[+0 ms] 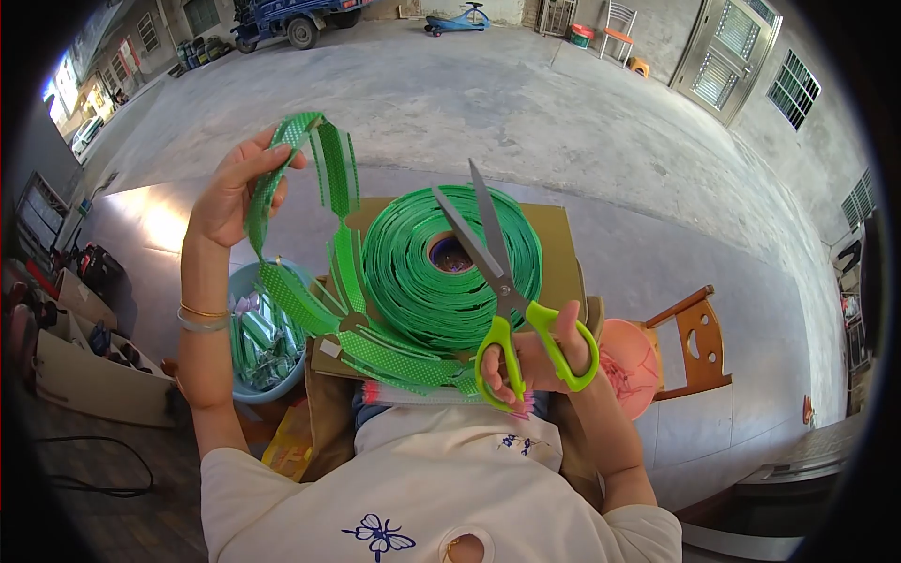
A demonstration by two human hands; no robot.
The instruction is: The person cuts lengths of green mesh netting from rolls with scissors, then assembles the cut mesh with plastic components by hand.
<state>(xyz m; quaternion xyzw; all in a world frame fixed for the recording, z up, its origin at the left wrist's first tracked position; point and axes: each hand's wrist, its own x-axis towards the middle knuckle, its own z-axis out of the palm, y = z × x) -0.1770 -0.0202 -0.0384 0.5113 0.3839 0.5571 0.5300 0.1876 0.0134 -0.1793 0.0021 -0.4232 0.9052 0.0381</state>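
Left hand (239, 190) clamped on green ribbon (333, 164), likely to hold it up off the roll (404, 281). Right hand (539, 362) gripping scissors (506, 290) through the handles (497, 333), blades (485, 211) apart. Roll lies flat between the hands on a cardboard box (554, 235), presumably for steady support.
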